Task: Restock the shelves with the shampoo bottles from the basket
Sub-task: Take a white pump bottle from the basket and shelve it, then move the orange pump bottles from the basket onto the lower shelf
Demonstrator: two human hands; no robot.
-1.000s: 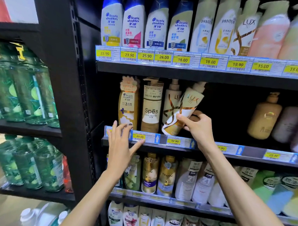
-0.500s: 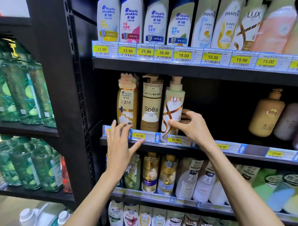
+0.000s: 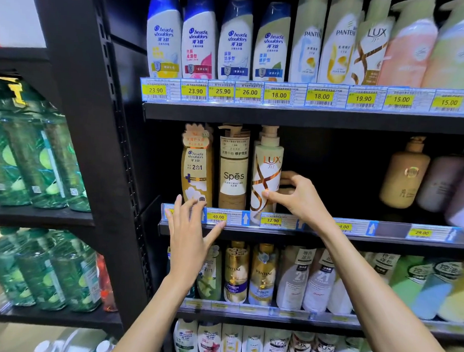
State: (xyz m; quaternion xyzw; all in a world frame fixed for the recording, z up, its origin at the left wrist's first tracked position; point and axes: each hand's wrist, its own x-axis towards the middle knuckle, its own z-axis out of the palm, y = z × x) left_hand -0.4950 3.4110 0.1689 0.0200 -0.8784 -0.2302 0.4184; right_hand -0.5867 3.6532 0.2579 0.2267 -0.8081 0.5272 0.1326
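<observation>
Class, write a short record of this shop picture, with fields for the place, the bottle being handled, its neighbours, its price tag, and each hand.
Place: middle shelf of shop shelving
Bottle handled: LUX bottle, upright, third from the left
Neighbours: Spes bottle next on its left, then Head & Shoulders bottle; dark gap on its right
Price below: 32.90 tag
Holding: right hand, thumb on the bottle's front, fingers round its side
Free: left hand, open, fingers spread at the shelf's front rail
</observation>
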